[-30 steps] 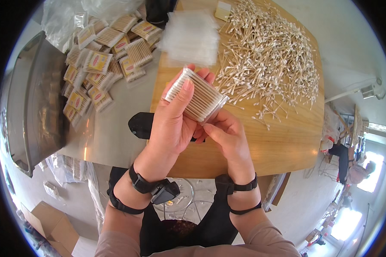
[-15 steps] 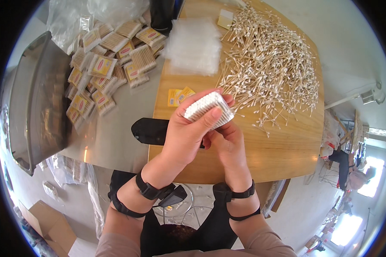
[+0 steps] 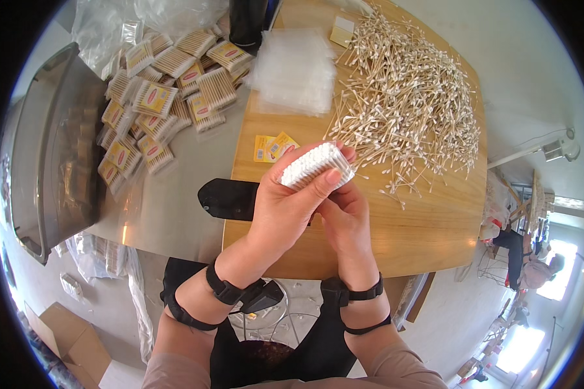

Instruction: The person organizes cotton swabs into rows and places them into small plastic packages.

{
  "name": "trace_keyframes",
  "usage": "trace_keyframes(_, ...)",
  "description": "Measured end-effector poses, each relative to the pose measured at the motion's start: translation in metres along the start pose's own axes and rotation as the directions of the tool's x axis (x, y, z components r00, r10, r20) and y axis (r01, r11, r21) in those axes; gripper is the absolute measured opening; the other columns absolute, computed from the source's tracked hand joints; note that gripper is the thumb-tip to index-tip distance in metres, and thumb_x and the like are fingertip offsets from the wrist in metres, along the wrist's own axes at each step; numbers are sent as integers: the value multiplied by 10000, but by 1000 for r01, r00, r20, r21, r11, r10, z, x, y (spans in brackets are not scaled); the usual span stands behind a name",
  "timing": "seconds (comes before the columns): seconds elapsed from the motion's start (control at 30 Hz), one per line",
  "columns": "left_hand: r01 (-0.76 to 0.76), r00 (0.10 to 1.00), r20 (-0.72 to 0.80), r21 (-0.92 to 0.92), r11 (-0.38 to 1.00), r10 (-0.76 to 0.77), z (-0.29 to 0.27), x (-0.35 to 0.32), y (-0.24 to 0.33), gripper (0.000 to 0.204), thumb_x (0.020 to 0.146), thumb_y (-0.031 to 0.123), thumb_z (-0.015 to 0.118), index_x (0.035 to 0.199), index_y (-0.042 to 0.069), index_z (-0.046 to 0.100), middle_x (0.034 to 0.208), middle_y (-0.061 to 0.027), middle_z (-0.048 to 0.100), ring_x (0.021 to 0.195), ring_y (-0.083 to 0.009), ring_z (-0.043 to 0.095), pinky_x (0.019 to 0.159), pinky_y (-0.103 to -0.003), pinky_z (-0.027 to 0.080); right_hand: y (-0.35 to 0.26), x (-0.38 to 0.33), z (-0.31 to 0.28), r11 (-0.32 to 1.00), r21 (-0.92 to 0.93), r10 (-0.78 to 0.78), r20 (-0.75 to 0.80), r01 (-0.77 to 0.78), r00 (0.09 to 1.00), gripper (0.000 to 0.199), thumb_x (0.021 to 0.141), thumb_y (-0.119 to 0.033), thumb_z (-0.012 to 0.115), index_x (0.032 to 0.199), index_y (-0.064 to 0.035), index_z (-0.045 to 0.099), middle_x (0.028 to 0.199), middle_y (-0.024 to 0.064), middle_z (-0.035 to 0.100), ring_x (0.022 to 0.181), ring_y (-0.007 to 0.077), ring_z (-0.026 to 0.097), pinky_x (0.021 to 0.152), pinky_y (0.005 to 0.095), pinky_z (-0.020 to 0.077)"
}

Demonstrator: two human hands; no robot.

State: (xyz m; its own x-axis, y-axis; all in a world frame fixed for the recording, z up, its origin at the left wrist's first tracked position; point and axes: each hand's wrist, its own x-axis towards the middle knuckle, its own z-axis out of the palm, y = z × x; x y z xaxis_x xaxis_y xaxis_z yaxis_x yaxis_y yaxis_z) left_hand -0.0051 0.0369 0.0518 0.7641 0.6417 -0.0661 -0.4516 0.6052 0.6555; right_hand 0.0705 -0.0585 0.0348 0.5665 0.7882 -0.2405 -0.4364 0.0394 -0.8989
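Both of my hands hold one bundle of cotton swabs [image 3: 315,167] in clear plastic above the wooden table. Its white tips face up and to the left. My left hand [image 3: 284,202] wraps around the bundle, with the thumb pressed along its near side. At the bundle's lower right end, my right hand [image 3: 348,211] has closed fingers, some hidden behind the left thumb and the pack. Yellow printed cards [image 3: 263,148] lie just beyond the left hand. A large heap of loose cotton swabs [image 3: 412,97] spreads over the table behind and to the right.
Clear plastic bags [image 3: 292,71] lie stacked at the table's back left. Packed swab bundles [image 3: 156,100] pile up on the metal surface, beside a grey bin [image 3: 36,155]. A black flat object [image 3: 227,199] lies left of my wrists. A cardboard box [image 3: 71,343] stands at lower left.
The bundle has tilted slightly in my hands, and my right fingers have shifted a little beneath it. Otherwise the things on the table look the same.
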Motion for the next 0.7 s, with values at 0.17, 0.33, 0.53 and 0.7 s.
trace_keyframes(0.17,71,997,-27,0,997,-71,2,1,7,338,955,96,673,1266,-5,584,1246,-145,666,1186,-238,633,980,-310,520,1,-1,-6,997,76,-8,27,6,1000,237,956,-15,591,1192,3,585,947,61,674,764,131,634,683,273,524)
trace_keyframes(0.33,83,987,-113,-269,960,-117,-4,8,6,327,988,179,638,1266,38,540,1296,-138,613,1270,-247,562,958,-337,535,-3,-1,-6,999,47,-3,42,1,999,243,968,-66,587,1202,-2,570,933,58,663,779,134,635,697,286,529)
trace_keyframes(0.53,132,976,-128,-307,943,-178,-10,13,5,352,991,231,636,1282,63,531,1323,-114,597,1296,-240,537,989,-376,525,-4,-1,-6,997,-76,-11,109,19,994,155,970,-67,642,1103,9,618,906,40,668,740,94,629,653,242,529)
trace_keyframes(0.7,169,969,-120,-318,933,-217,-9,13,6,363,990,235,636,1293,61,537,1350,-109,589,1335,-244,510,992,-381,523,-5,-2,-10,990,-133,-33,102,46,994,111,971,-83,653,1021,15,644,853,31,665,703,85,625,625,233,525)
